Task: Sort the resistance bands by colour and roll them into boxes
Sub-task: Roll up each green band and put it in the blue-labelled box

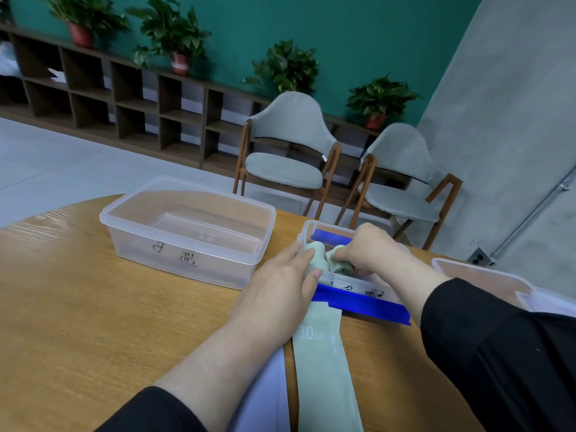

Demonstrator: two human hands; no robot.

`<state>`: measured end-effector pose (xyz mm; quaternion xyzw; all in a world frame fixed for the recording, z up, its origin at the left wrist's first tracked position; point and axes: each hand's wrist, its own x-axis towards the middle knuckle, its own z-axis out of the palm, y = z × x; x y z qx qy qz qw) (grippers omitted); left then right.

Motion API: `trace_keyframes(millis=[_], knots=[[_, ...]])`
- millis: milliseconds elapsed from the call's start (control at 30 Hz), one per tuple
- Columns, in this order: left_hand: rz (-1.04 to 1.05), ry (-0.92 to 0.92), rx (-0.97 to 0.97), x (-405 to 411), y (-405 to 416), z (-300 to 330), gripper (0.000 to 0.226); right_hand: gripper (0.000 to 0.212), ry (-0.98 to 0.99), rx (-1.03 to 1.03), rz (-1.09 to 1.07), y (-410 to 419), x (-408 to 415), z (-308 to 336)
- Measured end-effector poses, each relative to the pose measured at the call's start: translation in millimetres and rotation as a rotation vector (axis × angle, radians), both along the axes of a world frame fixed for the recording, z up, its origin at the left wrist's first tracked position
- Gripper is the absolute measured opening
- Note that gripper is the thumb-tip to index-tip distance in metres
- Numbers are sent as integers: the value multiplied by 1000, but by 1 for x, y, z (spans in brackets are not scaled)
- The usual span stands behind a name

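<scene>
Flat green band point(324, 369) lengthwise toward box point(358, 285)

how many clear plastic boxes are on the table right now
3: a large one at left, a small blue-clipped one under the hands, and a third at the right edge, partly hidden by the sleeve.

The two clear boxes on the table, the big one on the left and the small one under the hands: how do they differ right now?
The big clear box holds nothing; the small box holds pale green rolled bands. The big one has plain clear rims and dark handwriting on its side; the small one has blue clips. No hand touches the big box; both the left hand and right hand are at the small one. Both are lidless clear plastic.
</scene>
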<state>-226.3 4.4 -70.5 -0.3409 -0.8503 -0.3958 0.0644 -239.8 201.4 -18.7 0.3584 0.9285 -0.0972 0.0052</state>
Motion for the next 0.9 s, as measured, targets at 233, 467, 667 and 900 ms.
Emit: trace_keyframes(millis=[233, 467, 667, 900], knots=[[-10, -11, 0, -1, 0, 0, 45, 37, 70, -222, -30, 3, -2, -2], [-9, 8, -7, 0, 0, 1, 44, 34, 146, -414, -80, 10, 2, -5], [-4, 20, -26, 1, 0, 3, 44, 28, 175, -477, -82, 16, 6, -8], [-16, 23, -45, 1, -1, 6, 48, 31, 162, -449, -67, 19, 4, -10]])
